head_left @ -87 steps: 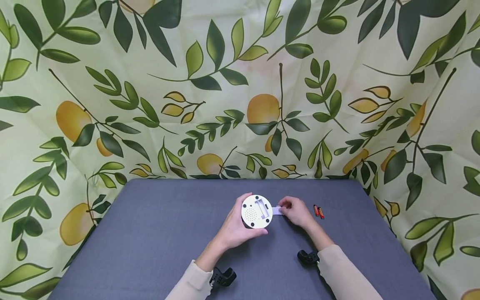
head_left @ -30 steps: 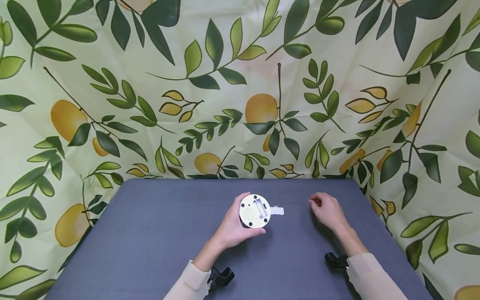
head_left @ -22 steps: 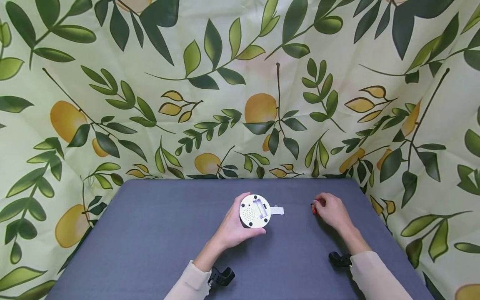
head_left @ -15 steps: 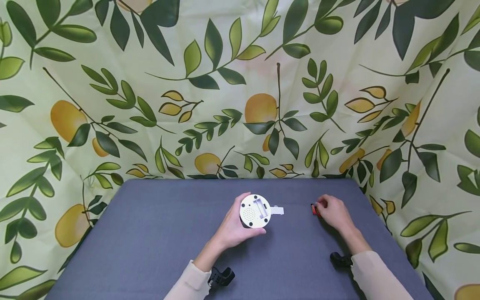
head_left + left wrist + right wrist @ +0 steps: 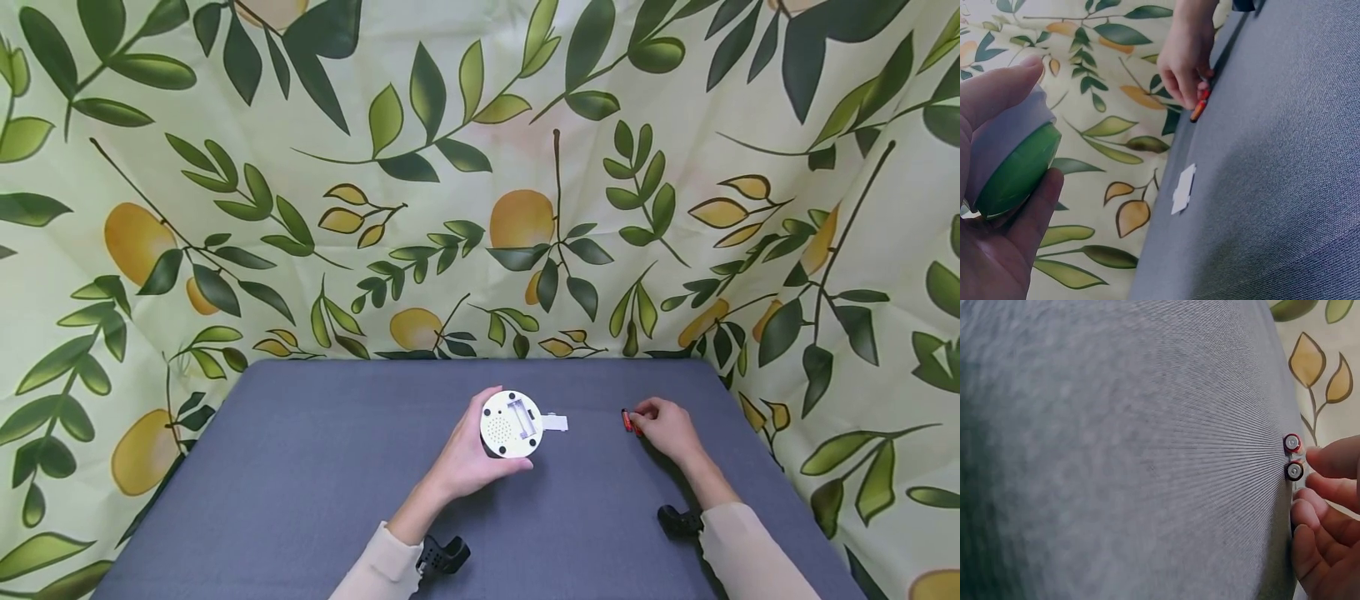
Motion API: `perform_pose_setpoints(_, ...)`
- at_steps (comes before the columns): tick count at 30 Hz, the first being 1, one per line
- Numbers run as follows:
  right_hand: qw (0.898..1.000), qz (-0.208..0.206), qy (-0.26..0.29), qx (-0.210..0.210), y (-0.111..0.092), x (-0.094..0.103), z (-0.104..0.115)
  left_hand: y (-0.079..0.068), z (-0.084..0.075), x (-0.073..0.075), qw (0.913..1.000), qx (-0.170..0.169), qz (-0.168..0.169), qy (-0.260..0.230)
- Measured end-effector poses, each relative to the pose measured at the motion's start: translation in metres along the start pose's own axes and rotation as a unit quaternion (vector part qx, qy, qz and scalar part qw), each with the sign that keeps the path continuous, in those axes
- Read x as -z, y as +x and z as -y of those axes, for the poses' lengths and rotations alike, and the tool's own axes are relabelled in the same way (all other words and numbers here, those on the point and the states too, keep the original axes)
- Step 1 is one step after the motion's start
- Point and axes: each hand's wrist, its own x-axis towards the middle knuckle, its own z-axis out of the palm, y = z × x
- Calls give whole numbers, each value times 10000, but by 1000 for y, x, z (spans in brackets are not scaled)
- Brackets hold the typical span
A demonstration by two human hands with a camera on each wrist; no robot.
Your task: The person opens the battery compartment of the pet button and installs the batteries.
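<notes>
My left hand (image 5: pixel 467 458) grips a round white device (image 5: pixel 501 432), its underside turned up. That face shows speaker holes, dark round feet and an uncovered battery bay without batteries. A translucent green part (image 5: pixel 1021 169) of the device shows in the left wrist view. Beside the device, the white battery cover (image 5: pixel 556 422) lies on the table. Two red batteries (image 5: pixel 627 420) lie side by side further right. My right hand (image 5: pixel 671 429) has its thumb and fingertips at the right-hand battery (image 5: pixel 1295 470) and seems to pinch it; the other battery (image 5: pixel 1292 443) is next to it.
A grey cloth-covered table (image 5: pixel 315 483) lies beneath both hands. Behind it hangs a curtain (image 5: pixel 450 183) printed with leaves and fruit, which also runs along the sides. Black wrist cameras (image 5: pixel 446 554) are worn on both wrists.
My right hand has left the battery cover, which now lies on the table, and moved right to the batteries. Its fingertips have shifted slightly there. My left hand keeps holding the device.
</notes>
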Motion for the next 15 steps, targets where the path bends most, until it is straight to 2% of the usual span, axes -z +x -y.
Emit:
perform_pose_setpoints(5, 9997, 141, -95, -193, 1, -3, -1, 0, 0, 0, 10000, -3, 4, 12)
perform_pose_setpoints(15, 9999, -41, -147, -61, 2, -3, 2, 0, 1, -1, 10000, -51, -22, 19)
